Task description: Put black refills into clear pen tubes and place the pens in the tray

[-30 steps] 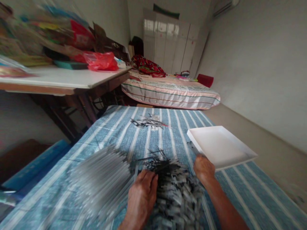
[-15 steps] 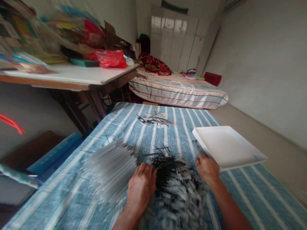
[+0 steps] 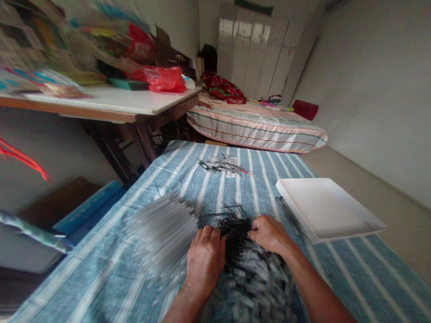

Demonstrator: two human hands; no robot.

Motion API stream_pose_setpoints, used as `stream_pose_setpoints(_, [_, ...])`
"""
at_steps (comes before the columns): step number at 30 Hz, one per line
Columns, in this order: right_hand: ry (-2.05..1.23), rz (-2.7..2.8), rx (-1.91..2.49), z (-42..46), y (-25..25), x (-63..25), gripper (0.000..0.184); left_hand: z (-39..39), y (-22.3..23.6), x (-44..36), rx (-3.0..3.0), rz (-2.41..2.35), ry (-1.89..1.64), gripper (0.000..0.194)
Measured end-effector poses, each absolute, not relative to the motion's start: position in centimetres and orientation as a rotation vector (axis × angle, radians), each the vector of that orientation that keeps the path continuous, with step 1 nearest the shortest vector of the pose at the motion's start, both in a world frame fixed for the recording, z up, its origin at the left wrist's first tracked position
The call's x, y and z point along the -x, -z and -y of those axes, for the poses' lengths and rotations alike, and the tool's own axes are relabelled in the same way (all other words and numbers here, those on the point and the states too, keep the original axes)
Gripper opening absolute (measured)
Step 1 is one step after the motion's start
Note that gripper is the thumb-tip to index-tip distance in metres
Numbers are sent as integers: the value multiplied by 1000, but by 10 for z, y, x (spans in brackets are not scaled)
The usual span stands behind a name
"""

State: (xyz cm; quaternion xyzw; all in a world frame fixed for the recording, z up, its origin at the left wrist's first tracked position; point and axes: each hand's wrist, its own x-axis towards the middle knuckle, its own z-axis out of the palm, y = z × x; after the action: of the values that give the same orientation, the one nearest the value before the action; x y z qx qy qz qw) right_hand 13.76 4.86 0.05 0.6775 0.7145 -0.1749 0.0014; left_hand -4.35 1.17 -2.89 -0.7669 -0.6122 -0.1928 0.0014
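My left hand (image 3: 206,255) is closed at the left edge of a loose heap of thin sticks with black ends and clear, greyish parts (image 3: 256,278). Dark thin sticks (image 3: 234,231) jut out from its fingertips. My right hand (image 3: 269,233) reaches in from the right, thumb and fingers pinched at the heap's black ends; what lies between them is too blurred to make out. Left of my left hand lies a neat layer of parallel translucent grey sticks (image 3: 164,233). A few dark sticks (image 3: 291,215) rest along the near left side of a shallow white box (image 3: 330,206).
Farther back on the striped blue cloth (image 3: 188,179) is a small scattered bunch of black and clear sticks (image 3: 224,166). A white-topped table (image 3: 124,101) with a red plastic bag (image 3: 164,80) stands at left. Behind is a bed (image 3: 259,128).
My right hand has moved left, from beside the white box to the black ends of the heap near my left hand. The left hand stays at the heap. The view has shifted slightly.
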Motion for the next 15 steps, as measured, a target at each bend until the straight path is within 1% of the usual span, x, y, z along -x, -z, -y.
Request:
stream_pose_setpoints(10, [767, -2331, -2049, -61, 3, -145, 23, -10, 28, 39, 2463, 1953, 608, 19])
stream_pose_setpoints(15, [767, -2331, -2026, -62, 5, -144, 21, -8, 28, 38, 2466, 1912, 632, 16])
